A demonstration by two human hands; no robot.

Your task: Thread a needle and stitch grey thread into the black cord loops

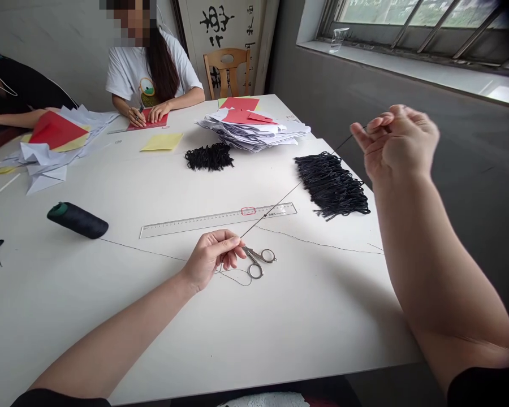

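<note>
Between my two hands a dark thread point(286, 195) runs taut on a slant. Low over the middle of the table, my left hand point(214, 251) pinches its lower end. My right hand point(396, 138) is raised at the right with fingers closed on the upper end. Just beyond my left fingertips lie small metal scissors point(261, 262), their blades partly hidden by that hand. A loose loop of thread is on the table below them. From a black thread spool point(78, 220) lying on its side at the left, a strand leads toward my left hand. A clear ruler point(218, 219) lies behind.
Black looped cord bundles point(333, 183) lie near the right edge, with a smaller black bundle point(210, 157) farther back. Paper stacks point(254, 130) stand behind. Across the white table point(152, 333), a person in a white shirt point(152, 68) works on red paper; another person sits far left.
</note>
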